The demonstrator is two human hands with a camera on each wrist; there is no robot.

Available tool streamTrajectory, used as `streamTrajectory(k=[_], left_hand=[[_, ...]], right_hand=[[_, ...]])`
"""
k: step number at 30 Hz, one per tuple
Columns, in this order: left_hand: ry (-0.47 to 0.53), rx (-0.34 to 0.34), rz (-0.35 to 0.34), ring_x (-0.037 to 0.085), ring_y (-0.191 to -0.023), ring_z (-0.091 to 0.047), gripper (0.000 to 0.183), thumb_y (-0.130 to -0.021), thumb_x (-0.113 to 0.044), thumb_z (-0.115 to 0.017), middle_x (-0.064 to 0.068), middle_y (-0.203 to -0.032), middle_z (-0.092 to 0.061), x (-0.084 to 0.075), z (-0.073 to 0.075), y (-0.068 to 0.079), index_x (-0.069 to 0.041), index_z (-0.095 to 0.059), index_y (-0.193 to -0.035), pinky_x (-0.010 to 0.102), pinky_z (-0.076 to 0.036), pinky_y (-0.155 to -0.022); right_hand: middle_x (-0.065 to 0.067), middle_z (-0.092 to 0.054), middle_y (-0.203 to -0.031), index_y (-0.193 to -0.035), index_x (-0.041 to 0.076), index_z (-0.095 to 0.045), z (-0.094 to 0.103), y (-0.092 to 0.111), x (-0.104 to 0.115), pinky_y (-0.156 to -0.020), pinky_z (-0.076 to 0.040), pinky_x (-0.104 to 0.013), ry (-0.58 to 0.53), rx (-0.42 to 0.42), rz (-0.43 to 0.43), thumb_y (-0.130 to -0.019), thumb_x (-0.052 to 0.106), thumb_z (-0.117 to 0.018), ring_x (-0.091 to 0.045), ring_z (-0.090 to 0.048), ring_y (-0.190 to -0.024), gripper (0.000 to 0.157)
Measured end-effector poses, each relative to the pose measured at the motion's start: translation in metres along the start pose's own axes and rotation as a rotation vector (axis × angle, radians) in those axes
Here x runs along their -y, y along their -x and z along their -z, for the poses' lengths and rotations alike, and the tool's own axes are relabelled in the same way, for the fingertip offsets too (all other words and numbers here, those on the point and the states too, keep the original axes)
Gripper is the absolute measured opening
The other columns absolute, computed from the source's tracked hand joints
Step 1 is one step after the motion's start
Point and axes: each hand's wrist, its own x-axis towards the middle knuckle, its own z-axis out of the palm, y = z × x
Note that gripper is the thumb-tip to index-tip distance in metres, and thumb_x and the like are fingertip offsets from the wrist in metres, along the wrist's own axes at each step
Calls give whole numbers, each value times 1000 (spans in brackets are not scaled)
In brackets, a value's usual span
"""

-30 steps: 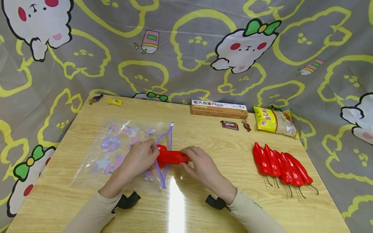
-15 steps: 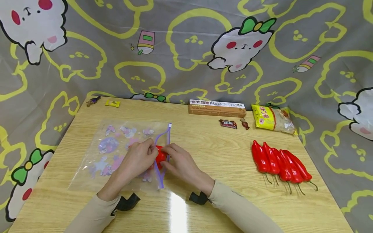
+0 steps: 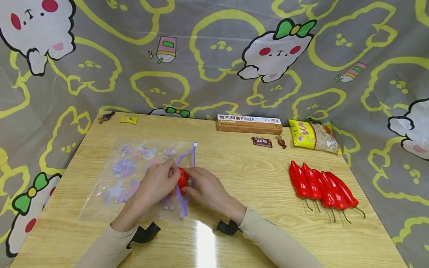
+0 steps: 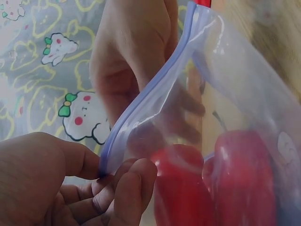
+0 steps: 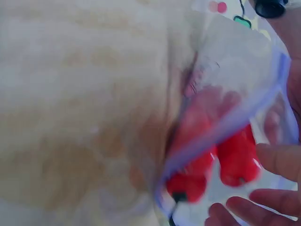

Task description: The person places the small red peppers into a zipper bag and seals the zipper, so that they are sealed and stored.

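A clear zip bag (image 3: 100,197) with a purple zip edge and pastel prints lies on the left of the table, its mouth facing right. My left hand (image 3: 160,182) pinches the upper film at the zip edge and lifts it, as the left wrist view shows. Inside the mouth lie two red peppers, one pepper (image 5: 193,183) with its stem toward the opening and another pepper (image 5: 238,162) beside it. My right hand (image 3: 212,193) reaches into the mouth, its fingers (image 5: 277,200) spread beside the peppers. In the head view both hands mostly hide the peppers.
Several red peppers (image 3: 323,190) lie in a row at the right. Along the back are a pasta box (image 3: 249,124), a yellow food packet (image 3: 313,137), a dark red wrapped bar (image 3: 261,142), a small brown candy (image 3: 281,143), a yellow candy (image 3: 129,120) and a purple-wrapped candy (image 3: 106,117).
My right hand has moved left, pushing a red pepper through the bag's mouth, and its fingers have come off the pepper. My left hand has kept its pinch on the bag edge.
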Motion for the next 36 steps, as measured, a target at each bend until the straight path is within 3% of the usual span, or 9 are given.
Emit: streamTrajectory(k=[6,13,20,27,36], left_hand=[[-6,-13,12,8,-40,-41,8,-82,-14,-51,-5,-50,-44,-1,0,-1,-14,-52,-75,24,-31,-37],[2,-13,12,7,-39,-42,9,-83,-14,-50,-5,-48,-44,-2,1,-3,-13,-51,-74,24,-31,-38],[-17,-6,31,8,-39,-44,8,-83,-14,-50,-4,-48,-46,-2,3,-3,-12,-52,-76,26,-34,-38],[1,1,44,8,-38,-45,8,-84,-14,-50,-4,-47,-46,-2,4,-2,-12,-53,-77,26,-34,-37],[14,2,55,8,-37,-47,8,-84,-14,-50,-5,-46,-47,1,2,-1,-12,-53,-77,26,-34,-37]], right_hand=[[-6,-60,-116,-118,7,-59,35,24,-20,-90,-46,-34,75,-79,-85,-84,23,-65,-20,-57,-107,39],[-10,-62,-105,-112,5,-62,92,77,-74,-67,-49,-39,246,-201,-267,-83,22,-66,-23,-60,-85,34],[-21,-55,-87,-106,-2,-60,120,128,-121,-53,-43,-46,493,-289,-460,-76,14,-69,-35,-53,-71,35],[-28,-50,-88,-109,-5,-55,129,151,-138,-53,-43,-51,557,-240,-605,-75,17,-68,-42,-51,-69,43],[-31,-48,-84,-108,-7,-50,126,156,-143,-45,-40,-51,576,-124,-713,-78,24,-66,-43,-50,-60,47]])
